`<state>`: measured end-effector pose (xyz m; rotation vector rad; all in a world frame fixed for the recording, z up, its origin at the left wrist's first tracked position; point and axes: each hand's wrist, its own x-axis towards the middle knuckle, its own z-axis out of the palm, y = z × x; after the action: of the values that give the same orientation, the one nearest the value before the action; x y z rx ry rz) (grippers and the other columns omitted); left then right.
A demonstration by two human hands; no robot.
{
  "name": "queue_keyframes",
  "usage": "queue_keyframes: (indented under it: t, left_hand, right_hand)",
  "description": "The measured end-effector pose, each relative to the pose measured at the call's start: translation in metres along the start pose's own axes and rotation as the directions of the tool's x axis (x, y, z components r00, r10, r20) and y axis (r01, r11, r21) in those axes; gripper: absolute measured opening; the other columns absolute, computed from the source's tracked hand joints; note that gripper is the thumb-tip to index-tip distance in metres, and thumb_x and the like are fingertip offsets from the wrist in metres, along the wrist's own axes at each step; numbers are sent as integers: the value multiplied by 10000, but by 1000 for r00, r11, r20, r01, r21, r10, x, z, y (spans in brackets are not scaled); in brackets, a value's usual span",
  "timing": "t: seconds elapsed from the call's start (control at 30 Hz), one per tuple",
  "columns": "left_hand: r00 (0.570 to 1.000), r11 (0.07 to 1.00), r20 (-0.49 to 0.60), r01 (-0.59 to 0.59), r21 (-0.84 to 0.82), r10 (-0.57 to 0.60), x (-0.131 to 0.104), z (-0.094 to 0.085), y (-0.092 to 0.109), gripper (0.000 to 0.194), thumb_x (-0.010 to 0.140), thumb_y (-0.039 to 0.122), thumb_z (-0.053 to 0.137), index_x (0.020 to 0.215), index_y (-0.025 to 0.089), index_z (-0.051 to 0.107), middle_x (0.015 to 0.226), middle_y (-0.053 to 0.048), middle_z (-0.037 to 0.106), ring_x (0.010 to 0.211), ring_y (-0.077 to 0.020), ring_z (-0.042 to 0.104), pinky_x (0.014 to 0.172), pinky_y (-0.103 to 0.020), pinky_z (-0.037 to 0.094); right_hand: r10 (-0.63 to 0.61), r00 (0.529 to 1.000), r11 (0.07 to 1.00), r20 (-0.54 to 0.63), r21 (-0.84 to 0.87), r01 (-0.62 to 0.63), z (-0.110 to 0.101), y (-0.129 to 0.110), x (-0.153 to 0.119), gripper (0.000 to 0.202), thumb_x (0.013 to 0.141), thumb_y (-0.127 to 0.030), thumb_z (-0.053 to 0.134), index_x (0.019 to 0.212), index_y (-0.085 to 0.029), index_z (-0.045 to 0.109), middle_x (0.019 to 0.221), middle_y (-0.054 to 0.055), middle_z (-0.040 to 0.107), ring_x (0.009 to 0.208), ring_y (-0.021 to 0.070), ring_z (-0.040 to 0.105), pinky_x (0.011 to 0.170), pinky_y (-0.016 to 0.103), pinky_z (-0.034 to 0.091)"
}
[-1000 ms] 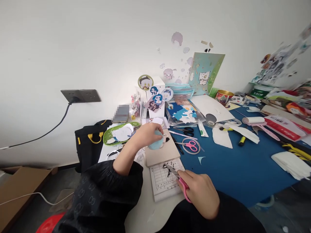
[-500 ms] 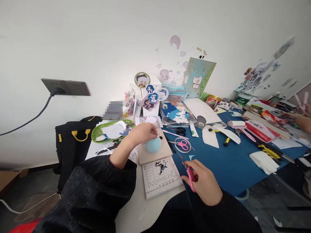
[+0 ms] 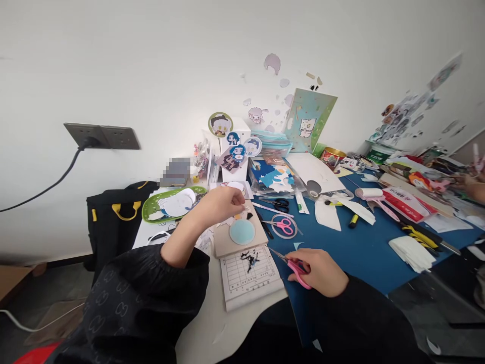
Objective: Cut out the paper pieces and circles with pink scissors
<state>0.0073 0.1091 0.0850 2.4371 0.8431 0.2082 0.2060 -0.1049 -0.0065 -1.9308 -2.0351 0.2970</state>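
My left hand (image 3: 228,203) hovers over a pale board (image 3: 223,245), its fingers pinched together; whether anything tiny is between them I cannot make out. Just below it, a light blue round piece (image 3: 242,231) lies flat on the board. My right hand (image 3: 322,271) is closed round the handles of pink scissors (image 3: 298,274), whose blades point up and left toward the board's corner. Under the board's near edge is a printed form pad (image 3: 250,288) with small black scraps (image 3: 250,260) on it.
A green tray (image 3: 146,215) of paper cutouts sits at left. Another pair of pink scissors (image 3: 287,226) and black scissors (image 3: 281,204) lie on the blue mat (image 3: 333,253). Toward the right are pliers (image 3: 419,237), folded tissues (image 3: 412,252) and another person's hand (image 3: 475,189).
My left hand has shifted slightly left, and the blue round piece beneath it now shows flat and fully. The scissors in my right hand have turned, their tips pointing further left.
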Motion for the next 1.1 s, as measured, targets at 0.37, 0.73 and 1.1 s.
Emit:
queue_keyframes:
  t: [0.37, 0.73, 1.1]
  left_hand:
    - [998, 996, -60, -25, -81, 20, -1, -7, 1, 192, 776, 320, 542, 822, 176, 661, 857, -70, 733, 798, -217, 669, 703, -283, 487]
    - [984, 987, -121, -139, -81, 128, -10, 1, 22, 201, 806, 313, 530, 832, 182, 680, 868, -71, 726, 841, -230, 659, 709, -286, 466]
    - [974, 970, -75, -222, -96, 215, -26, 3, 36, 155, 772, 263, 606, 780, 176, 734, 744, -53, 734, 705, -201, 654, 604, -255, 447]
  right_hand:
    - [21, 993, 984, -114, -176, -41, -14, 51, 3, 150, 948, -247, 538, 1054, -183, 623, 1056, 57, 654, 791, 159, 650, 676, 325, 562]
    - [-240, 912, 926, -333, -360, 112, -1, 46, 13, 171, 935, -251, 560, 1077, -175, 617, 1067, 58, 652, 850, 186, 653, 728, 368, 558]
    - [-184, 839, 982, -513, -142, 129, -25, -66, 72, 160, 935, -291, 544, 866, -167, 618, 868, 19, 656, 664, 130, 611, 606, 288, 523]
